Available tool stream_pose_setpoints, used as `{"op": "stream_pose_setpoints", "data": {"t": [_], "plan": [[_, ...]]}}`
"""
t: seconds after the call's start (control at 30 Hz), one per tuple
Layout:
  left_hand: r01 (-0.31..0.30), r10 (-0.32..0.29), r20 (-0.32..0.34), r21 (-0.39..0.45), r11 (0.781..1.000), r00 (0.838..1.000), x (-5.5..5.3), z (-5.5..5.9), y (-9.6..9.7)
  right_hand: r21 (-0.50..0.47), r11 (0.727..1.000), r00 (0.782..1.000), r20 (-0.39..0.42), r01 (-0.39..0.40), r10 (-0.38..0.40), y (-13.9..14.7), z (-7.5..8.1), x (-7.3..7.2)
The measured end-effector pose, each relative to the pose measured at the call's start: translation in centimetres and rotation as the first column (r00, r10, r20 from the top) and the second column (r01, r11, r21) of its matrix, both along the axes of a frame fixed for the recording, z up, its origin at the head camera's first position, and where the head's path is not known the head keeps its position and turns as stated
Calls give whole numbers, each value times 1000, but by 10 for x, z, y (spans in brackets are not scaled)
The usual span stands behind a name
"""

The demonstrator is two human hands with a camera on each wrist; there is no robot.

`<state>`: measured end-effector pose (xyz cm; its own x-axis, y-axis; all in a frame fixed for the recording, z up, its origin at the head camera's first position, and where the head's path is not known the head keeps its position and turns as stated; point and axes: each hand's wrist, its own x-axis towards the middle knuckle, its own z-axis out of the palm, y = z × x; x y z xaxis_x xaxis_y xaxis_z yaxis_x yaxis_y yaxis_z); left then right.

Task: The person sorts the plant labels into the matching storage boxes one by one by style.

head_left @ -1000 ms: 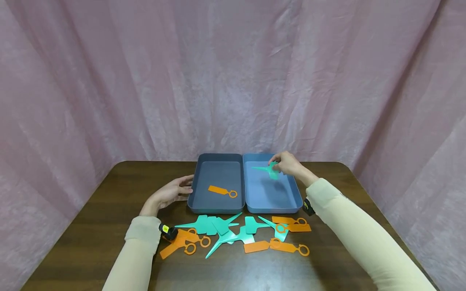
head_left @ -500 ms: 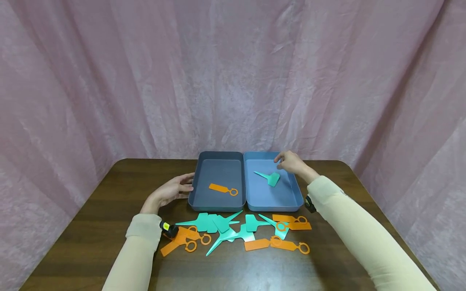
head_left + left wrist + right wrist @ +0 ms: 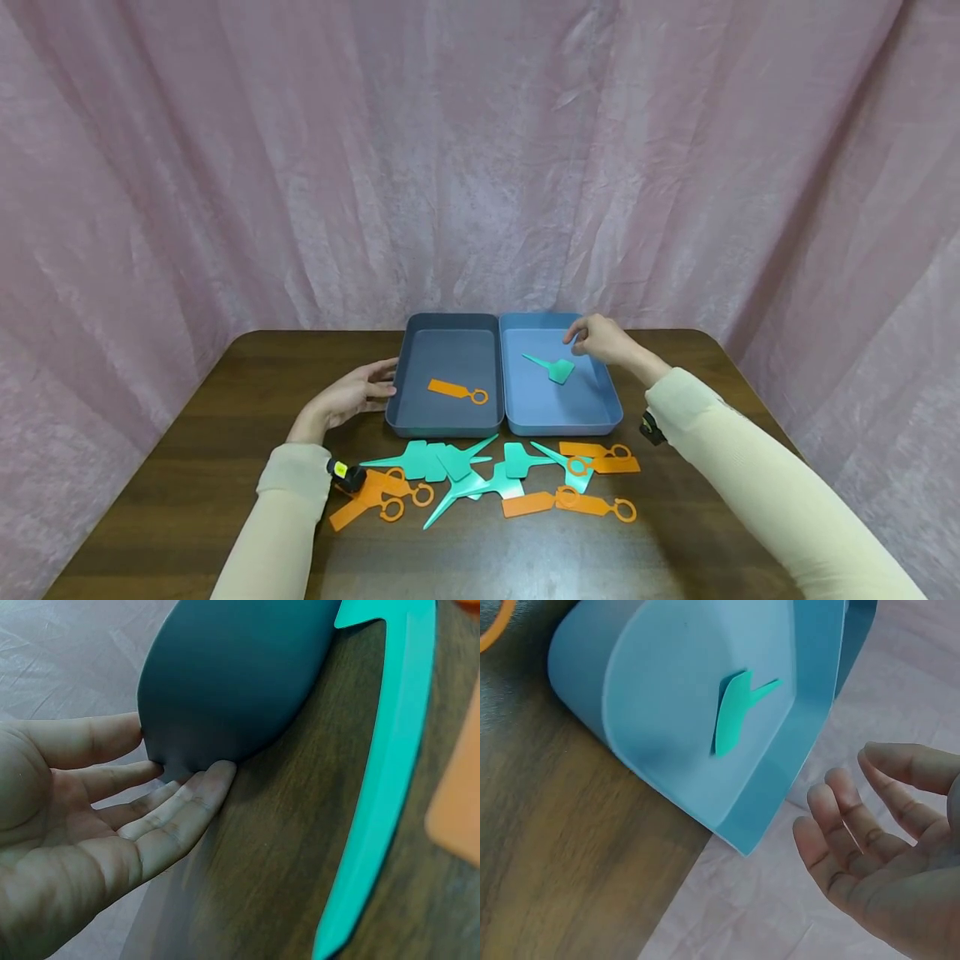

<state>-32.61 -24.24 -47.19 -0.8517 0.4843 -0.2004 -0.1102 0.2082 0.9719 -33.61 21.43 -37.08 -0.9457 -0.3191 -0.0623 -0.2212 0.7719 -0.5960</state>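
Left hand, relaxed, is placed farther; right hand, loose, empty, right of blue rectangular tray's green spade-shaped plastic tag, pointed far-left.

Blue tray: part of right rim hidden behind right hand. Left orange tags overlap, partly behind black wrist device; count unclear. Yellow label too small to read. Near teal tags overlap, some outlines covered. Left wrist view crops left hand, dark tray.
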Motion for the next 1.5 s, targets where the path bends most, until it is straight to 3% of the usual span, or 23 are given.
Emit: {"op": "stream_pose_setpoints", "data": {"t": [0.3, 0.67, 1.0, 1.5], "plan": [[3, -3, -7, -3, 1000, 1000, 0, 0, -2, -53, 993, 994, 3, -110, 110, 4, 1, 20], [-6, 6, -2, 2, 1000, 1000, 2, -1, -8, -106, 964, 969, 31, -242, 246, 3, 5, 42], [-10, 10, 0, -7, 1000, 1000, -1, 0, -7, -124, 944, 946, 73, -305, 316, -6, 2, 65], [-20, 20, 3, -3, 1000, 1000, -2, 0, -5, -120, 884, 889, 28, -452, 458, -31, -7, 89]]}}
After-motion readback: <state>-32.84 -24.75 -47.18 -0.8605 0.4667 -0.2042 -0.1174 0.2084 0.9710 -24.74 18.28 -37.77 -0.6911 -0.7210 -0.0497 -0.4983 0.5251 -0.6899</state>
